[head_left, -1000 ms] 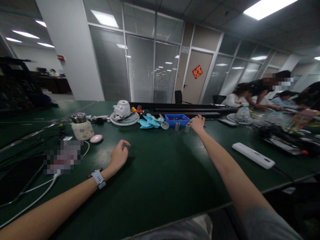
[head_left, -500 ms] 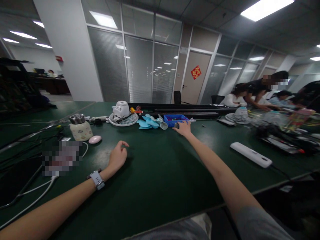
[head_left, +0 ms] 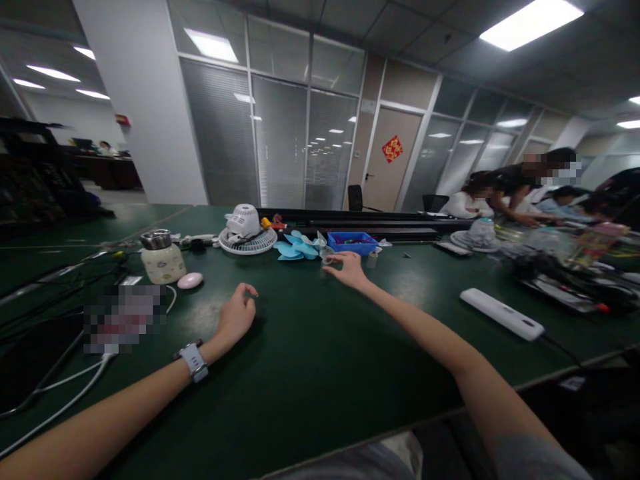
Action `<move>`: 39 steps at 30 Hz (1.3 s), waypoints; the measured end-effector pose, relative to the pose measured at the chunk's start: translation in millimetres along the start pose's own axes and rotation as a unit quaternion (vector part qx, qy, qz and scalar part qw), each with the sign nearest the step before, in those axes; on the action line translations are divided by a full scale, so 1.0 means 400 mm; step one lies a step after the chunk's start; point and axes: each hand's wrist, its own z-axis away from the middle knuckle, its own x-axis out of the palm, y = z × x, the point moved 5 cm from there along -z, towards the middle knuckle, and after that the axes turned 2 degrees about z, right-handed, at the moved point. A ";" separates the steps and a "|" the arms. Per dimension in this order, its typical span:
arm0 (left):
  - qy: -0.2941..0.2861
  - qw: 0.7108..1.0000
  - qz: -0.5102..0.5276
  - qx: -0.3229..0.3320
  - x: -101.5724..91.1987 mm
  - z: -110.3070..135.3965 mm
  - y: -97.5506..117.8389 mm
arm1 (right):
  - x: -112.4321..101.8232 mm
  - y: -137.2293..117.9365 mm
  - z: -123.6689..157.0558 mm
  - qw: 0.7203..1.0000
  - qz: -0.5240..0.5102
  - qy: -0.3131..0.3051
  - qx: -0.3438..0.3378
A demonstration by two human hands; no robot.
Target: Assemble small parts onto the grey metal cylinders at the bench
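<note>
Before blue tray [head_left: 369,248], right hand [head_left: 346,270] narrowly open, contact unclear; left hand [head_left: 238,313] loosely open.

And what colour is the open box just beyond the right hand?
The box is blue; see the head view.

Cream flask [head_left: 163,265] beside pink oval object [head_left: 191,281], red diamond [head_left: 393,149] on door [head_left: 389,183]
</note>
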 end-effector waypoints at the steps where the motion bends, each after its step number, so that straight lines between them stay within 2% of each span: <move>1: -0.001 1.000 0.010 0.003 -0.001 0.002 0.003 | -0.003 -0.051 0.018 0.998 -0.048 -0.006 -0.032; 3: 0.000 0.999 0.043 0.026 -0.005 0.009 0.015 | -0.007 -0.155 0.055 0.986 -0.133 -0.035 -0.089; 6: 0.016 0.991 0.093 0.099 -0.016 0.025 0.047 | -0.005 -0.285 0.107 0.966 -0.207 -0.073 -0.140; 8: 0.028 0.984 0.105 0.142 -0.022 0.037 0.068 | 0.002 -0.337 0.132 0.959 -0.228 -0.074 -0.152; 10: 0.030 0.979 0.112 0.169 -0.023 0.044 0.084 | 0.013 -0.362 0.150 0.956 -0.244 -0.064 -0.150; 14: 0.018 0.971 0.152 0.185 -0.010 0.045 0.105 | 0.041 -0.363 0.170 0.954 -0.266 -0.046 -0.130; 20: 0.034 0.970 0.195 0.142 0.008 0.024 0.108 | 0.065 -0.359 0.186 0.959 -0.246 -0.065 -0.122; 29: 0.051 0.969 0.171 0.173 0.007 0.001 0.113 | 0.049 -0.379 0.190 0.970 -0.173 -0.089 -0.146; 34: 0.100 0.959 0.209 0.163 -0.021 -0.005 0.101 | 0.047 -0.378 0.189 0.972 -0.170 -0.090 -0.136; 36: 0.086 0.965 0.210 0.135 -0.029 -0.004 0.074 | 0.049 -0.379 0.191 0.971 -0.177 -0.084 -0.138; 39: 0.007 0.974 0.208 0.087 -0.022 0.001 0.025 | 0.057 -0.374 0.196 0.972 -0.184 -0.073 -0.123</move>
